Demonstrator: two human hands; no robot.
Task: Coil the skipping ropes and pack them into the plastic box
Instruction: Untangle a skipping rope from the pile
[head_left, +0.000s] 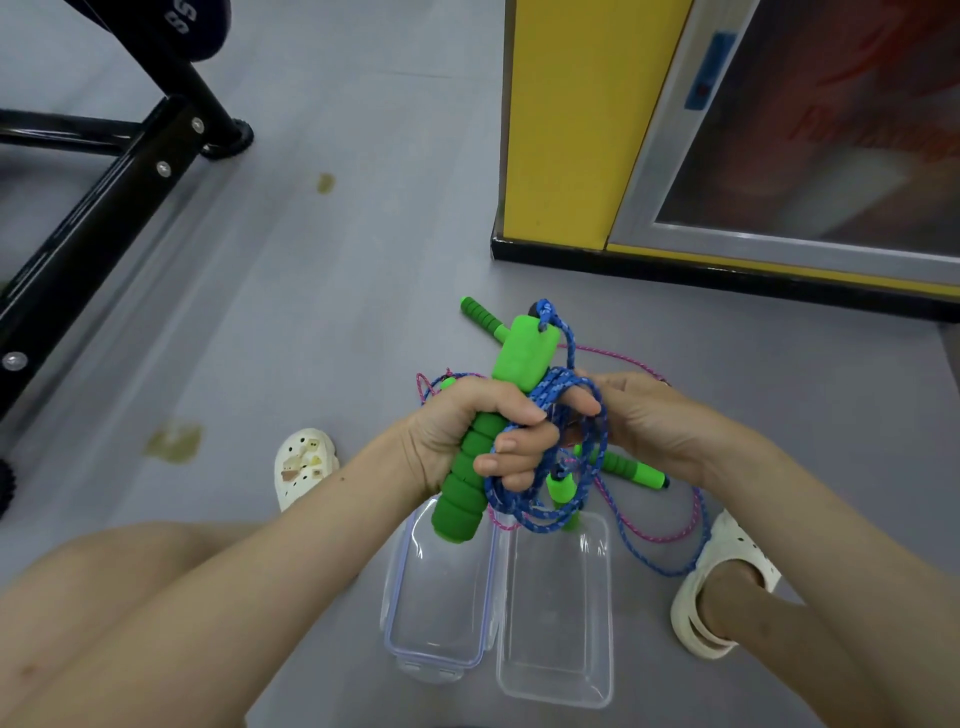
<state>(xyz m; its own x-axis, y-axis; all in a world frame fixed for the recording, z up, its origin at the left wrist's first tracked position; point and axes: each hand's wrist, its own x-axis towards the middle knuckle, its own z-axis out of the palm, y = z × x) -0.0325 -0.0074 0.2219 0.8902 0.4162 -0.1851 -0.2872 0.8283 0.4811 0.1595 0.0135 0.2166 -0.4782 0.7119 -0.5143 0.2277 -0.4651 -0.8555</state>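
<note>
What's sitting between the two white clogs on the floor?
Head view: the plastic box and its lid, side by side, blue rope loops hanging over them.

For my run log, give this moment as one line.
left hand: grips green handle | right hand: blue rope looped round fingers | plastic box: empty

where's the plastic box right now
In the head view the plastic box sits open on the floor at bottom centre, with its lid just left of it, a white shoe to its right and the blue rope hanging above it.

Only white "SS"-like marks show, on the dark pad.
</note>
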